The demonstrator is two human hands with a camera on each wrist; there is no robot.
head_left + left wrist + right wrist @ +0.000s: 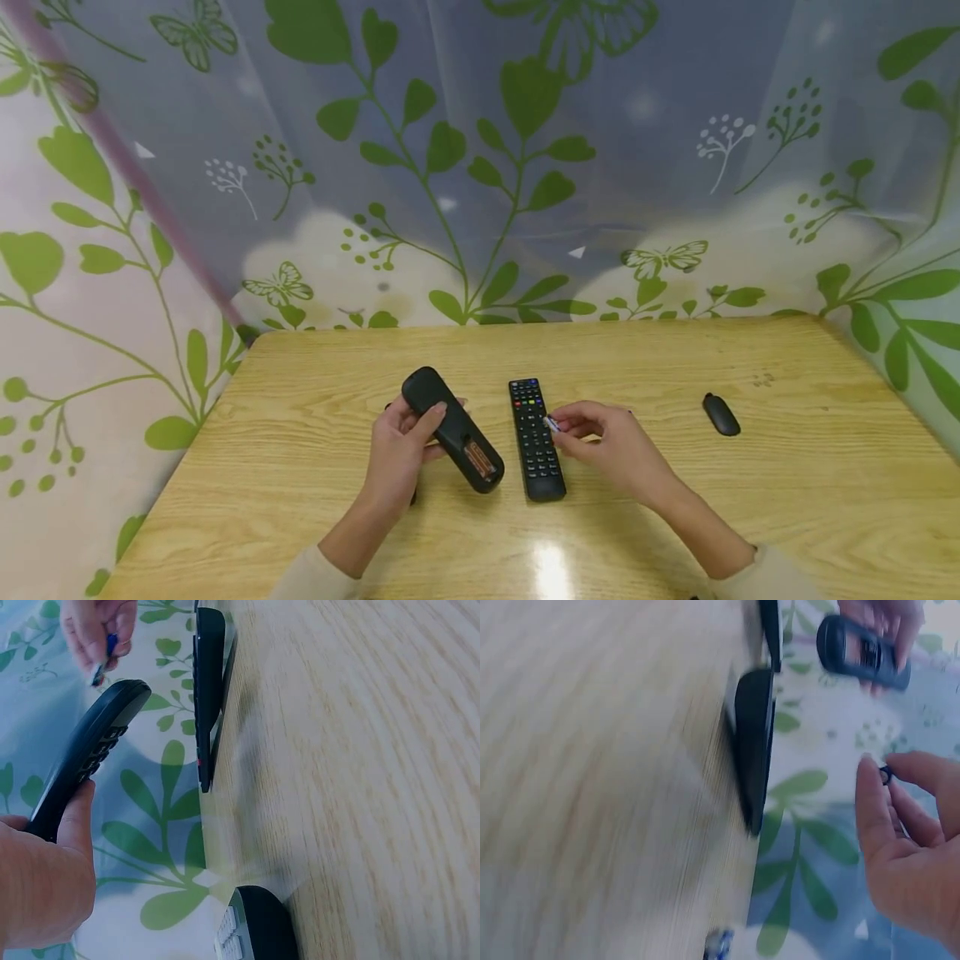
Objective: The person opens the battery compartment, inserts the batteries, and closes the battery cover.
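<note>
In the head view my left hand [397, 450] grips a black remote control [442, 412], its back turned up and tilted over the table. The battery compartment [478, 460] at its near end is uncovered, showing a coppery inside. My right hand [611, 442] pinches a small battery [552, 423] between thumb and fingertips, apart from the held remote. The battery also shows in the right wrist view, mostly covered by the fingers [874, 799]. Between the hands a second black remote [537, 442] lies buttons up on the table.
A small black oval piece [722, 415], possibly a battery cover, lies on the wooden table [825, 500] at right. Another remote [262, 922] lies near my left hand, mostly hidden in the head view. A blue and silver battery [718, 943] rests on the table. Patterned cloth [480, 167] hangs behind.
</note>
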